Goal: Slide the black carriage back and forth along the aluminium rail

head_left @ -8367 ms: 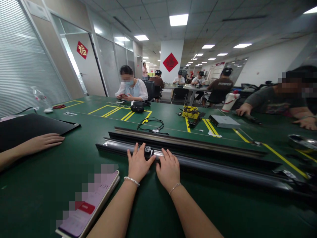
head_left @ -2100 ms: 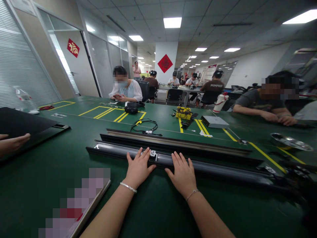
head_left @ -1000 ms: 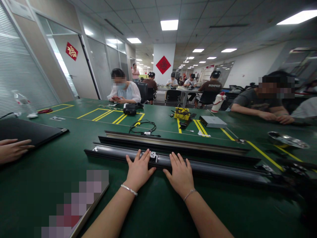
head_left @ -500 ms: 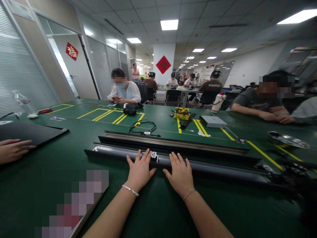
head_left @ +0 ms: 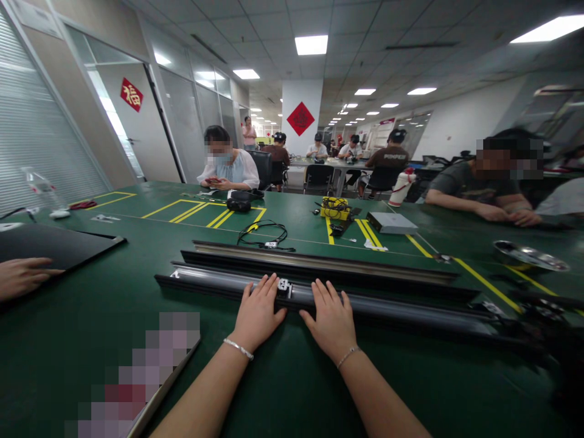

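A long dark metal rail [head_left: 392, 308] lies across the green table [head_left: 283, 383] in front of me, with a second rail [head_left: 319, 263] just behind it. My left hand [head_left: 257, 313] rests flat on the near rail, fingers stretched out. My right hand [head_left: 331, 317] lies flat beside it, fingers spread on the same rail. Between the two hands a small black and white fitting [head_left: 285, 287] sits on the rail. Neither hand holds anything.
A phone [head_left: 137, 389] lies at my lower left. Another person's hand [head_left: 20, 275] rests by a black panel [head_left: 50, 243] at the left. A black cable [head_left: 264, 234], yellow device [head_left: 337, 208], grey box [head_left: 391, 222] and metal dish [head_left: 529, 255] lie farther off. Several people sit around.
Since 8.4 s ago my right hand has slid a little to the right along the rail, away from the fitting. In the last second both hands have stayed still.
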Tool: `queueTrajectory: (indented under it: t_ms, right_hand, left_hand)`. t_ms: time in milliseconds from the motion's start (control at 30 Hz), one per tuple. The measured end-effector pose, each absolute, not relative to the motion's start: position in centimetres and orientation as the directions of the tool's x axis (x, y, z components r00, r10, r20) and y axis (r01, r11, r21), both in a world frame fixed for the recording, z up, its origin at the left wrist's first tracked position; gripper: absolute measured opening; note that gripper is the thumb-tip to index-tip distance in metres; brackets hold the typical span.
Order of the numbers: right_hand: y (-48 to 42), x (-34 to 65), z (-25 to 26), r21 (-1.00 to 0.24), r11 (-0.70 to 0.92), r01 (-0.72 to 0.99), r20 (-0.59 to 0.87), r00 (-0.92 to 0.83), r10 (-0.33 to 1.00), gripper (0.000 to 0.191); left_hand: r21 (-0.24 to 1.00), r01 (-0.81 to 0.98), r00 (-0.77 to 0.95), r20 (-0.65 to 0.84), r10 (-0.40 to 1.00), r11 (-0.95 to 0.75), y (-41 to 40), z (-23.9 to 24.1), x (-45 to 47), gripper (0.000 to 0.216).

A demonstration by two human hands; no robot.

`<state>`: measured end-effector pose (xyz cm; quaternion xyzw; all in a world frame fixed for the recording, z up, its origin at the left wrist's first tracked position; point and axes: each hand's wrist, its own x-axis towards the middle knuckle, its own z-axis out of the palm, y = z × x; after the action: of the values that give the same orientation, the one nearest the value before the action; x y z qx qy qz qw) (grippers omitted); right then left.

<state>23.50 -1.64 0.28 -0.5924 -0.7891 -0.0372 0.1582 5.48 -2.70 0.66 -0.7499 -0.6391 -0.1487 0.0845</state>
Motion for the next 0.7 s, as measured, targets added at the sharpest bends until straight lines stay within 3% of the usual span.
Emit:
queueTrajectory:
  t_ms: [700]
  right_hand:
    - [-1.63,23.45,0.10,-0.122,0.290,0.949,0.287,-0.246,0.926,0.062]
  left_hand:
    - [0.089,0.981,0.137,0.314,0.939,-0.173,-2.77,0.90,6.16,0.060]
